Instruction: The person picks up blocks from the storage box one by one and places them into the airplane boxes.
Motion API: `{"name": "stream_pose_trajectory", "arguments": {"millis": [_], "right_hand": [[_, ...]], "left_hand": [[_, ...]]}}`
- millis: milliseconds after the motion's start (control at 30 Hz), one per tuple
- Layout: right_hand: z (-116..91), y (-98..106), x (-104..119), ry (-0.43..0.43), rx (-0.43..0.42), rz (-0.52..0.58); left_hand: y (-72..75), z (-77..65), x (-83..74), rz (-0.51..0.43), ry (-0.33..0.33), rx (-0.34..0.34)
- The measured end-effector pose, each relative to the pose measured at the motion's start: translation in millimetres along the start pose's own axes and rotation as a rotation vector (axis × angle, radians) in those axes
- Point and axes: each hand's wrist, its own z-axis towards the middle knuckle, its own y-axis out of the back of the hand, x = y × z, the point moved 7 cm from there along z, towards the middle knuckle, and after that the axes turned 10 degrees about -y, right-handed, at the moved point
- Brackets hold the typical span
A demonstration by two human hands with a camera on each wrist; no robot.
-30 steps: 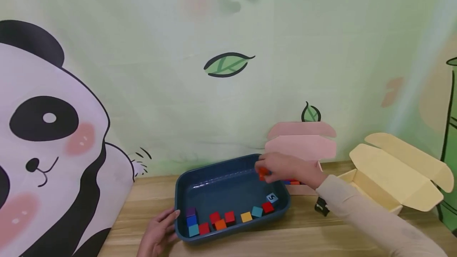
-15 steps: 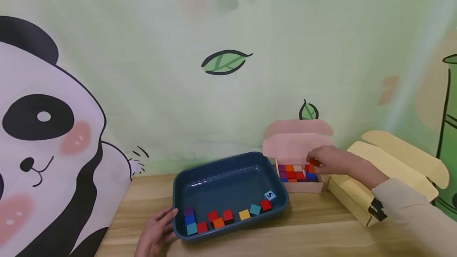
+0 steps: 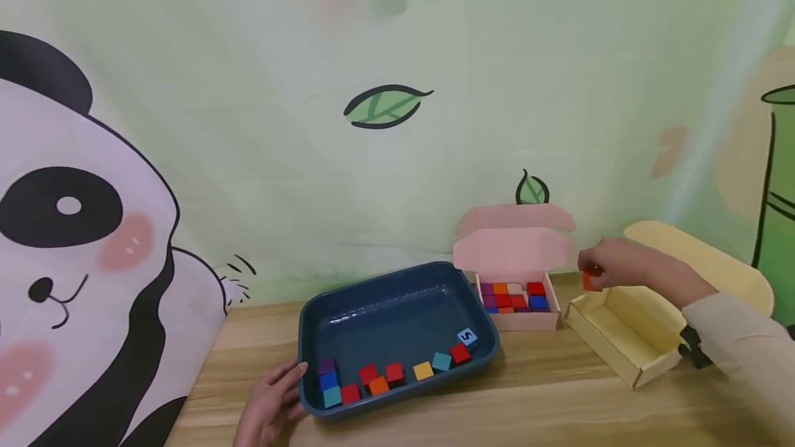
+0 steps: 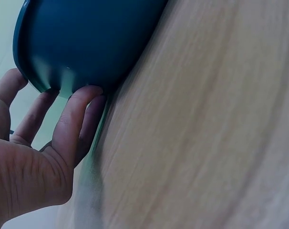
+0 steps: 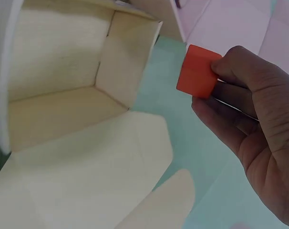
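Note:
My right hand (image 3: 642, 271) pinches an orange block (image 5: 198, 71) between thumb and fingers, above the left end of an open yellow cardboard box (image 3: 599, 349). Nothing shows inside that box in the right wrist view. At the lower left corner of a dark blue tray (image 3: 388, 288), my left hand (image 3: 270, 399) touches the outer wall with its fingertips (image 4: 89, 90), its thumb by the rim. Blocks lie along the tray's near side: red ones, an orange one (image 3: 378, 385), a yellow one (image 3: 423, 370), and a light blue one (image 3: 468, 336) with a dark mark.
An open pink box (image 3: 528, 323) stands between the tray and the yellow box, with rows of coloured blocks (image 3: 517, 301) in it. Its raised lid (image 3: 515, 247) stands before a printed backdrop (image 3: 279, 157). All rest on a wooden table (image 3: 497, 405).
My right hand has carried the orange block from over the tray, past the pink box, rightward to the yellow box. My left hand has stayed at the tray's corner.

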Motion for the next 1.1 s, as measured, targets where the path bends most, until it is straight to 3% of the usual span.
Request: {"name": "stream_pose_trajectory", "arguments": {"millis": [300,533,667,900,1100], "right_hand": [[-3.0,-24.1,-11.9,0.007,0.139,0.034],[-4.9,-41.4,-3.8,0.02,0.205,0.092],[-1.8,-50.6,-3.1,0.023,0.194,0.099],[11.5,-53.0,-6.2,0.013,0.086,0.021],[21.6,-50.4,-11.4,-0.08,0.186,0.041]], "left_hand": [[1.3,0.3,-1.2,-0.002,0.008,0.003],[-0.2,0.3,0.6,-0.005,-0.012,0.007],[-0.2,0.4,0.5,-0.002,-0.013,0.006],[2.3,1.5,-1.1,0.01,-0.012,-0.003],[2.1,-0.1,-0.9,0.0,-0.033,0.001]]}}
